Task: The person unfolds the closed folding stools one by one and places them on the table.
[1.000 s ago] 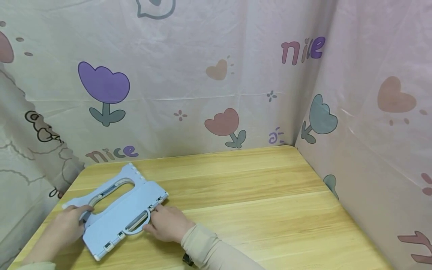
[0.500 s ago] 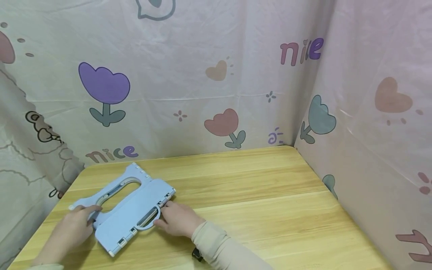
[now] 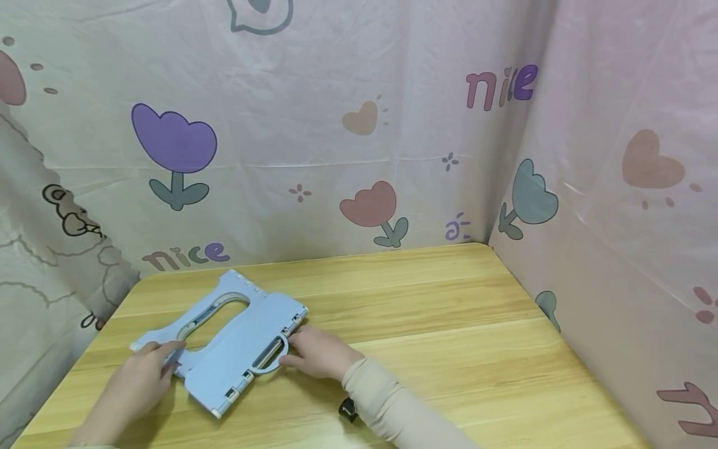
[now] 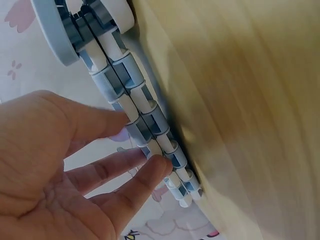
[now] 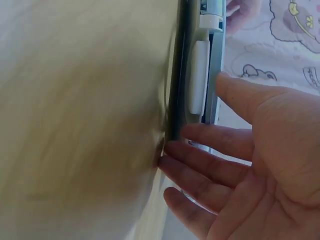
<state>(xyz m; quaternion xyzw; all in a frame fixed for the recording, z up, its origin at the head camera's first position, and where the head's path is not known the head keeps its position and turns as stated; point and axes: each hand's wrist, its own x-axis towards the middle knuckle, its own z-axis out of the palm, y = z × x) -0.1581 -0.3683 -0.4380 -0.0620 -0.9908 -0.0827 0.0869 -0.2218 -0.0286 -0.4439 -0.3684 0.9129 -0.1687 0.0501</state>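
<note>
A light blue folding stool [image 3: 241, 349], folded flat, lies slanted over the left part of the table in the head view. It has a large oval opening, hinge joints along its edges and a small loop handle [image 3: 273, 358]. My left hand [image 3: 143, 374] grips its left edge; in the left wrist view the thumb and fingers [image 4: 132, 187] lie across the hinged edge [image 4: 145, 115]. At the opposite edge, beside the handle, my right hand [image 3: 322, 352] holds the stool. The right wrist view shows that thumb at the upper rim and the fingers [image 5: 210, 165] at the underside.
The wood-grain table [image 3: 449, 337] stretches to the right of the stool. A printed cloth [image 3: 291, 125] hangs behind the table and along its sides. A small black thing [image 3: 348, 410] shows under the right wrist.
The folded stool has slid to the right across the table, with both hands moving along on its edges. It is still folded.
</note>
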